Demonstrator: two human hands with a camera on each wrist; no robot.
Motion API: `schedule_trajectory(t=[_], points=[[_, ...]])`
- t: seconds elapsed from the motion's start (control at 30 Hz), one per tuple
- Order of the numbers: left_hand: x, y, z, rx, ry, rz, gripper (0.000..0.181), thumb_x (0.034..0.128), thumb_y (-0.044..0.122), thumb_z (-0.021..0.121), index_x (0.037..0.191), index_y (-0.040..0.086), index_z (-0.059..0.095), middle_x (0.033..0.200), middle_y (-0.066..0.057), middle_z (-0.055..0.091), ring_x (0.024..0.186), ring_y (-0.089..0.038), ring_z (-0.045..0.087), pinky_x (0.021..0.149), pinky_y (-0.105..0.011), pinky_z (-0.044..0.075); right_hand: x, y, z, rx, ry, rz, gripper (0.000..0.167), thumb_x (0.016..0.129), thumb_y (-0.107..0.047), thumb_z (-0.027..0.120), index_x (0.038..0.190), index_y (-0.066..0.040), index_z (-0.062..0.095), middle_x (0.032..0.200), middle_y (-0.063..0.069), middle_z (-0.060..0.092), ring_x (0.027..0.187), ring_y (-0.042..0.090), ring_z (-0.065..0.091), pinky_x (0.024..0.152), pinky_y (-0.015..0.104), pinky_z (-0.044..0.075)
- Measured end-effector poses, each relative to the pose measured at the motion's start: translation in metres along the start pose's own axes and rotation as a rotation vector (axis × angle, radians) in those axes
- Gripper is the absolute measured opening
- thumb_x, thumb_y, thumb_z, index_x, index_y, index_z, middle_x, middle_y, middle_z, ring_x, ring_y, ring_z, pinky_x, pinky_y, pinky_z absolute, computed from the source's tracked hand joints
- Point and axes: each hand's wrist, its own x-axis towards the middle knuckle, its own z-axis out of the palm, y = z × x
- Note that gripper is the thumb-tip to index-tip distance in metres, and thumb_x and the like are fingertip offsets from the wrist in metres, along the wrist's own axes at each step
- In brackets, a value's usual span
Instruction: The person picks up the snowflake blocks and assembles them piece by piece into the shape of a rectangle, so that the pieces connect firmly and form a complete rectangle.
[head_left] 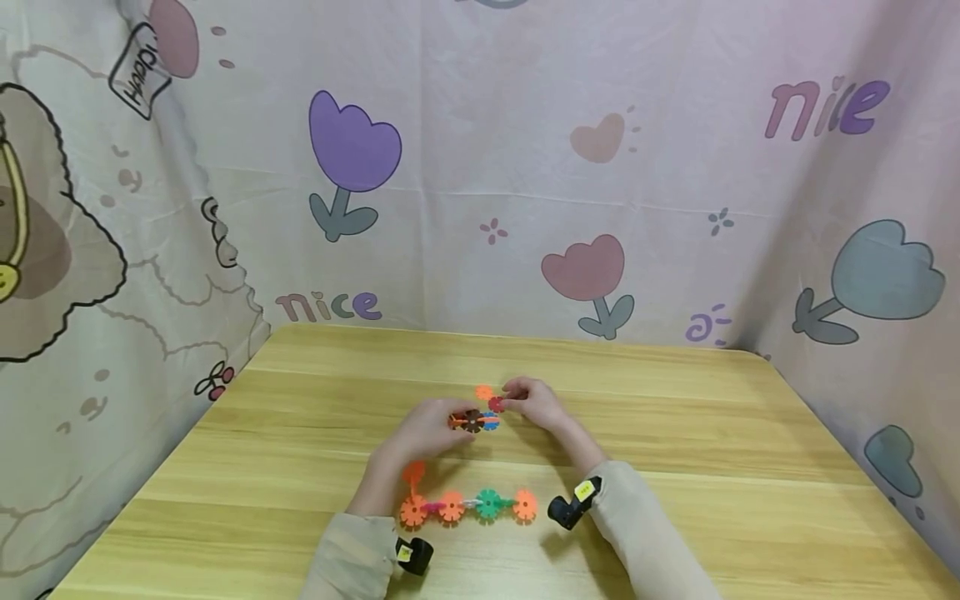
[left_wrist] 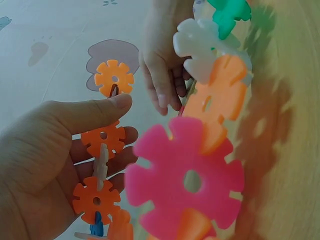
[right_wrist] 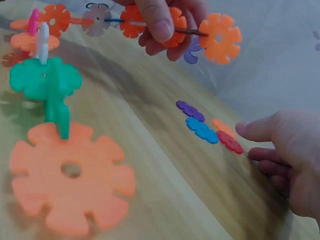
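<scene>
A long chain of slotted plastic flower discs is joined edge to edge. Its front row, with a green disc (head_left: 488,503) and a pink disc (left_wrist: 185,175), lies near the table's front. From a corner orange disc (head_left: 413,512) the chain bends away toward my left hand (head_left: 431,427). That hand pinches the far part between thumb and fingers, with an orange end disc (right_wrist: 220,39) sticking out beyond. My right hand (head_left: 536,402) is low at the table beside a loose red disc (right_wrist: 230,142), its fingers slightly bent. Whether the fingertips touch the red disc is unclear.
Next to the red disc lie a loose orange disc (head_left: 483,391), a blue disc (right_wrist: 202,130) and a purple disc (right_wrist: 190,111). The wooden table (head_left: 675,417) meets a printed cloth (head_left: 465,167) at the back. A small black camera is on each wrist.
</scene>
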Motion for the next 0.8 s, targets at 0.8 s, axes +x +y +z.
schedule_trajectory(t=[0.8], points=[[-0.0008, 0.0007, 0.0003, -0.033, -0.006, -0.033, 0.041, 0.0815, 0.015, 0.069, 0.121, 0.007, 0.061, 0.109, -0.007, 0.065, 0.093, -0.021, 0.059, 0.083, -0.042, 0.048, 0.0016, -0.0026, 0.0067, -0.114, -0.039, -0.007, 0.021, 0.074, 0.001, 0.073, 0.092, 0.001, 0.062, 0.091, 0.008, 0.056, 0.085, 0.021, 0.051, 0.077, 0.035, 0.046]])
